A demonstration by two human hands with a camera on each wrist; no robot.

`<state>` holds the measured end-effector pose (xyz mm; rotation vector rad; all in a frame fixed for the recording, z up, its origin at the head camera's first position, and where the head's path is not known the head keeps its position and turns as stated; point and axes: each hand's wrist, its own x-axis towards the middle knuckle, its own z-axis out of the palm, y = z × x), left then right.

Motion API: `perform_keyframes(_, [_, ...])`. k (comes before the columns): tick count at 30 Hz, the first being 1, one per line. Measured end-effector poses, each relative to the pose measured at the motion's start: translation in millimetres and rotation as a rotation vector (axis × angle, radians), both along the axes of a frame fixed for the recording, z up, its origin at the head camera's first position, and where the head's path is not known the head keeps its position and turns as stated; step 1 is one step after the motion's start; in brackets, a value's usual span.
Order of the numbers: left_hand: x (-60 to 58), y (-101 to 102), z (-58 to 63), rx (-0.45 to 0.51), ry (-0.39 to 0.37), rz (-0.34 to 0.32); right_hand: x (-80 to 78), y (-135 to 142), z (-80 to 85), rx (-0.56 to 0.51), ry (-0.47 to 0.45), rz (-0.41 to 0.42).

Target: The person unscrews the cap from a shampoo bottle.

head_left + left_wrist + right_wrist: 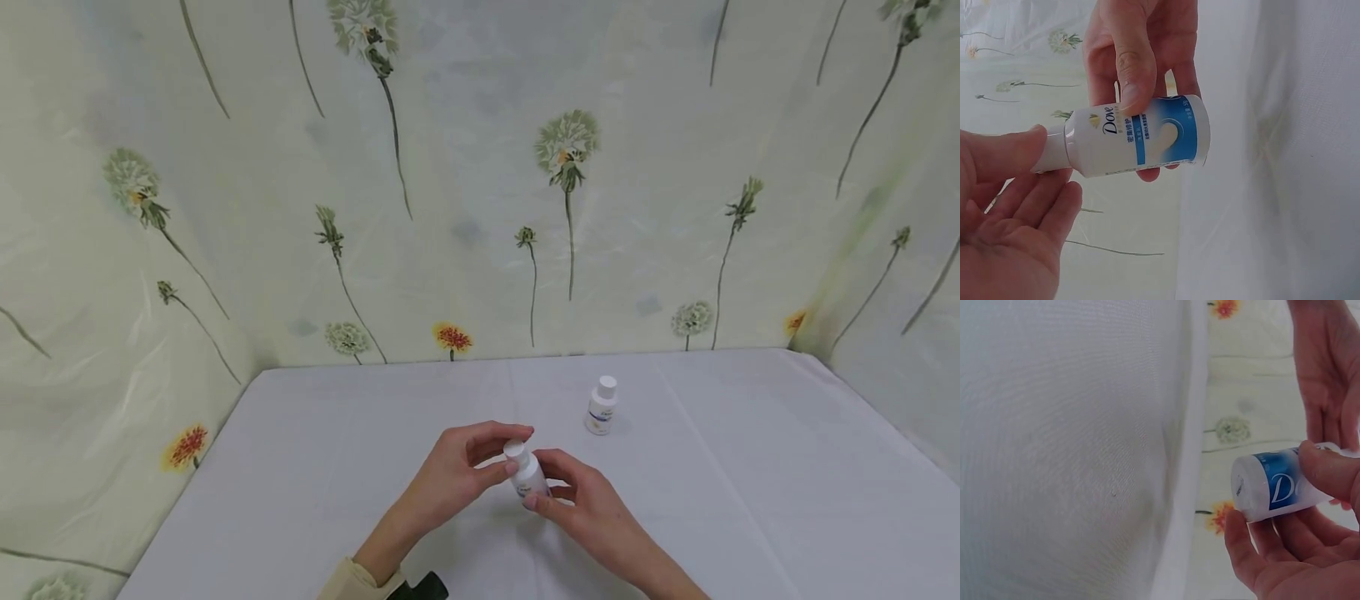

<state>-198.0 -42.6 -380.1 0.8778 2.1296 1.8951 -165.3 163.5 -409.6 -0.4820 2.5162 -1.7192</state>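
Note:
A small white Dove bottle [1147, 134] with a blue label is held between both hands above the white table. My left hand [455, 471] pinches its white cap [1054, 150] between thumb and fingers. Around the bottle's body my right hand [592, 508] grips, thumb on the label side and fingers behind. In the head view the bottle [528, 477] tilts, cap up and to the left. Its flat base [1249, 489] shows in the right wrist view, above the tablecloth.
A second white bottle [601, 407] with a white cap stands upright on the table, behind and right of the hands. The white tablecloth [337, 475] reaches back to a flower-printed curtain [465, 250], which also hangs at both sides.

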Motion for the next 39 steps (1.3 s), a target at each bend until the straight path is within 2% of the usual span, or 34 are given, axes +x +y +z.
perform_keyframes(5, [-1.6,-0.5,-0.2,0.006,0.020,-0.027,0.1,1.8,0.8,0.001,0.024,0.021])
perform_keyframes(17, [-2.1,-1.4,-1.5,-0.008,-0.012,0.037,-0.7,3.2,0.4,0.040,0.037,0.041])
perform_keyframes(24, [-0.6,-2.4,-1.3,-0.036,-0.024,0.086,0.9,3.0,4.5,0.111,0.040,-0.031])
perform_keyframes(33, [0.9,-1.7,-0.2,-0.078,-0.032,0.176,3.2,1.5,4.8,0.122,0.036,-0.130])
perform_keyframes(39, [2.3,-1.1,1.0,-0.069,-0.050,0.185,5.2,0.2,7.0,0.132,0.025,-0.167])
